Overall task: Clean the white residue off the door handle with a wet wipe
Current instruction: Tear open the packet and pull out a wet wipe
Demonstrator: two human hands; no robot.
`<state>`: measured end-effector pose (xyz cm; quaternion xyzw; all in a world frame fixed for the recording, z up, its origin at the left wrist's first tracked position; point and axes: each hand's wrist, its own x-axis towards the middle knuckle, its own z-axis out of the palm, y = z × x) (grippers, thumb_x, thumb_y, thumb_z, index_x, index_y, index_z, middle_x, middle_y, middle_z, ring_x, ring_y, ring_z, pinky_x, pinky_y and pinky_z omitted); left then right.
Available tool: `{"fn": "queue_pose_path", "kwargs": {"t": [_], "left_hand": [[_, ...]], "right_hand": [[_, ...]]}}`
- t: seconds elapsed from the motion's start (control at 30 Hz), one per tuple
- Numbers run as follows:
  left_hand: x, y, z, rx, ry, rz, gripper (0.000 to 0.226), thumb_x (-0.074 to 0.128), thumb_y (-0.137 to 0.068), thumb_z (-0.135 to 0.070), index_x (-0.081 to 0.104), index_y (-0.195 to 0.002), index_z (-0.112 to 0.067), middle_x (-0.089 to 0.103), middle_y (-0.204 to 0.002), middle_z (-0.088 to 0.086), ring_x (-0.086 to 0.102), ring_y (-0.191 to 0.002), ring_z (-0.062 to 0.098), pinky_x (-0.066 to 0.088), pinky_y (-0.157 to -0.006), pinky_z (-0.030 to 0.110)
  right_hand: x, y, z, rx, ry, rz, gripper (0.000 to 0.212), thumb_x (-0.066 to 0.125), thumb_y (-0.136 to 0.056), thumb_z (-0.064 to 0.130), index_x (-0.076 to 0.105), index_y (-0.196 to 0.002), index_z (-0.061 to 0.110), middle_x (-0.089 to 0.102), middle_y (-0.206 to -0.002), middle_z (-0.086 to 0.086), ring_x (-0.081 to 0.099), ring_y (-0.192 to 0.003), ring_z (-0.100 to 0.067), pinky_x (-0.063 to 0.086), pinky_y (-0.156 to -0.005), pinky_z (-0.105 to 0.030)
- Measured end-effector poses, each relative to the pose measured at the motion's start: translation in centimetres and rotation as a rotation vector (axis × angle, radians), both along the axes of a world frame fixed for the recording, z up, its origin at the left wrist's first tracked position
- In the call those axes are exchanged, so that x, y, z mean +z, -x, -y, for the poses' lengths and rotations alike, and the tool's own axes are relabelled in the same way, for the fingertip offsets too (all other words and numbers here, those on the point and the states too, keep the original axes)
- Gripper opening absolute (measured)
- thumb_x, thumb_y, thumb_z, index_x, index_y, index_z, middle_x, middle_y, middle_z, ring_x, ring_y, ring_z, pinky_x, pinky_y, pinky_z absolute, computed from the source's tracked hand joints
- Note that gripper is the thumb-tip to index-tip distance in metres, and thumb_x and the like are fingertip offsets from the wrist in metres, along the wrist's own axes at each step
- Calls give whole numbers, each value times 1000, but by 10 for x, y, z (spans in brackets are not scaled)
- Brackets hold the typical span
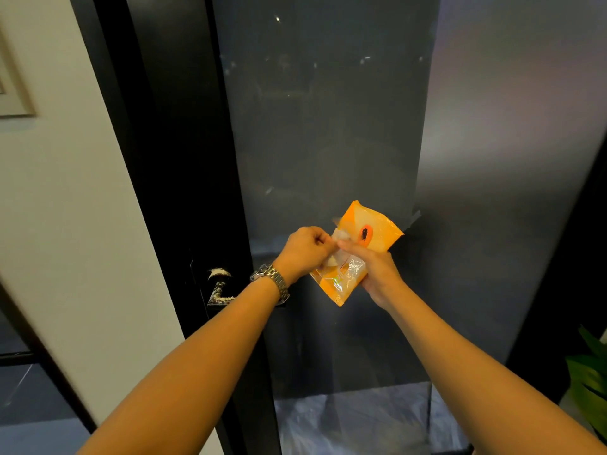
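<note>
An orange wet-wipe packet (377, 233) is held upright in front of the dark glass door, gripped from below and behind by my right hand (377, 270). My left hand (305, 251), with a metal watch on its wrist, pinches a white wipe (341, 236) at the packet's opening. The black door handle (219, 288) sits lower left of my hands, smeared with white residue, and my left forearm covers part of its lever.
A black door frame (170, 159) runs beside a white wall (65, 208) on the left with a picture frame (13, 93) on it. The frosted glass panel (328, 126) fills the middle. Green plant leaves (591, 382) show at the lower right.
</note>
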<state>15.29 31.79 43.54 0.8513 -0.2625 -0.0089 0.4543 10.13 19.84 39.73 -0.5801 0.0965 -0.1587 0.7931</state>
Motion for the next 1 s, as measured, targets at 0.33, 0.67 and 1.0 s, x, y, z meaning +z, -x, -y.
{"fn": "queue_pose_path", "kwargs": {"t": [0.33,0.67,1.0], "left_hand": [[0,-2,5,25,136,9,13,60,-84,-8,57,-83,-20,52,-67,-3,52,-68,15,46,-68,30],[19,-3,2,-7,657,111,37,44,-85,12,53,-74,-22,54,-72,-3,56,-62,-2,44,-60,13],[29,-23,-19,-26,120,13,20,48,-88,-2,66,-89,-11,66,-87,7,60,-77,14,46,-67,21]], "right_hand": [[-7,-9,2,-341,247,-163,21,75,-74,25,57,-80,17,64,-94,-8,62,-82,-22,52,-72,-37],[-14,-8,12,-311,504,-295,37,71,-79,24,59,-100,-5,62,-99,-19,62,-95,-34,47,-71,-36],[-35,2,35,-212,312,-357,24,65,-78,5,62,-101,7,65,-102,-15,62,-84,-25,53,-74,-38]]}}
